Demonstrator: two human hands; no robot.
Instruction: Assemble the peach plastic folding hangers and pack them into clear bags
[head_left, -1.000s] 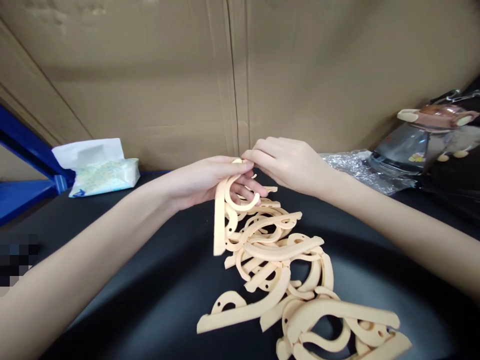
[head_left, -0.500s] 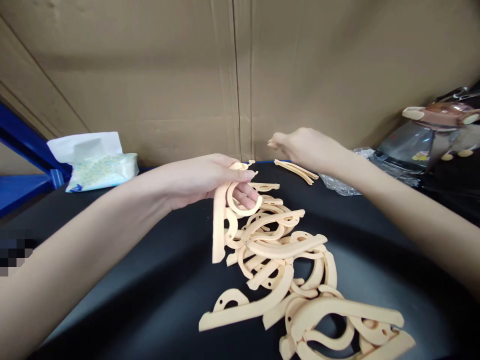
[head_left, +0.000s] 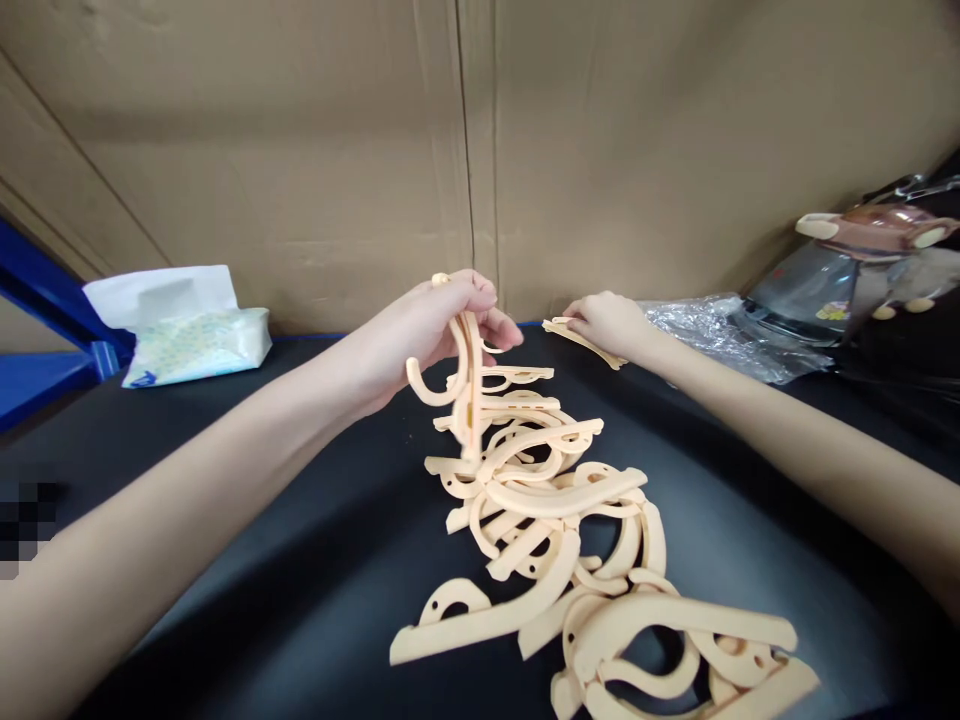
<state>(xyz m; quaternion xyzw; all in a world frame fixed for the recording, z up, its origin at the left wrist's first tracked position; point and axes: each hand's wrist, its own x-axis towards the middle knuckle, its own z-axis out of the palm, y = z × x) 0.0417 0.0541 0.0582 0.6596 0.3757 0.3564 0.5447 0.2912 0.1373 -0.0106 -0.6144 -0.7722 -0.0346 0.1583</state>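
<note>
My left hand (head_left: 450,320) is closed around a beige folding clothes hanger (head_left: 470,390), which hangs down with its curved hook to the left. It is held above the far end of a pile of similar folding hangers (head_left: 570,495) on a black tabletop. At the back right, my right hand (head_left: 609,325) rests low with its fingers on a folded hanger (head_left: 581,343) lying by the cardboard. The fingertips are partly hidden, but they appear closed on it.
Brown cardboard (head_left: 337,160) stands along the back edge. A pack of tissues (head_left: 202,345) lies at the left near a blue metal frame (head_left: 45,330). Crumpled clear plastic wrap (head_left: 712,335) and a transparent water bottle (head_left: 802,280) are at the right.
My right hand has come down onto the folded hanger at the back right. My left hand has lifted slightly and turned its hanger, so the hook now points left.
</note>
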